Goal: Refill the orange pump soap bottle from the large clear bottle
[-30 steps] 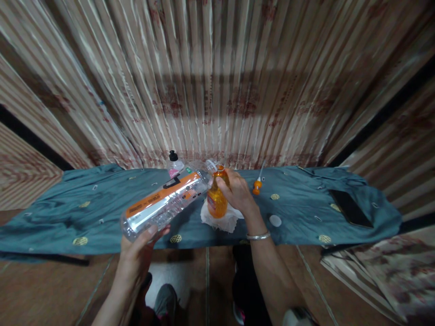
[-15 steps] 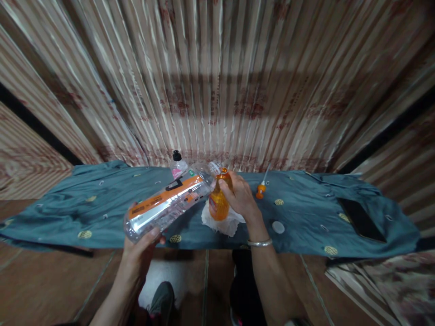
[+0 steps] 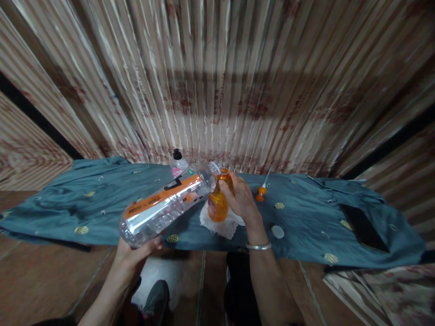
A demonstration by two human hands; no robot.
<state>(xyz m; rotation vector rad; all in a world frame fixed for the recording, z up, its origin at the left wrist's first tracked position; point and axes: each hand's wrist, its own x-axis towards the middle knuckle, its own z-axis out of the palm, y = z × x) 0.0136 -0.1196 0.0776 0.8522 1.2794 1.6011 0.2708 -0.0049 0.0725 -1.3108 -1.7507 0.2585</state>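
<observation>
My left hand (image 3: 139, 251) is closed around the base of a large clear plastic bottle (image 3: 170, 201) with an orange and silver label. The bottle lies tilted in the air, its uncapped neck up and to the right, close beside the mouth of an orange translucent bottle (image 3: 219, 208). Whether the two mouths touch I cannot tell. With its fingers wrapped round the upper part, my right hand (image 3: 242, 195) holds the orange bottle upright on a crumpled white tissue (image 3: 224, 230). Liquid inside either bottle is hard to make out.
An orange pump head with a tube (image 3: 261, 193) lies right of my hand, with a white round cap (image 3: 277, 232) nearer me. A black phone (image 3: 363, 227) rests at the right. Behind the clear bottle stands a black-topped bottle (image 3: 177, 160). A pleated curtain (image 3: 217, 90) hangs behind the cloth-covered table (image 3: 112, 194).
The clear bottle's base and my left hand have shifted slightly left and down. My right hand keeps its hold on the orange bottle. The camera view has moved a little.
</observation>
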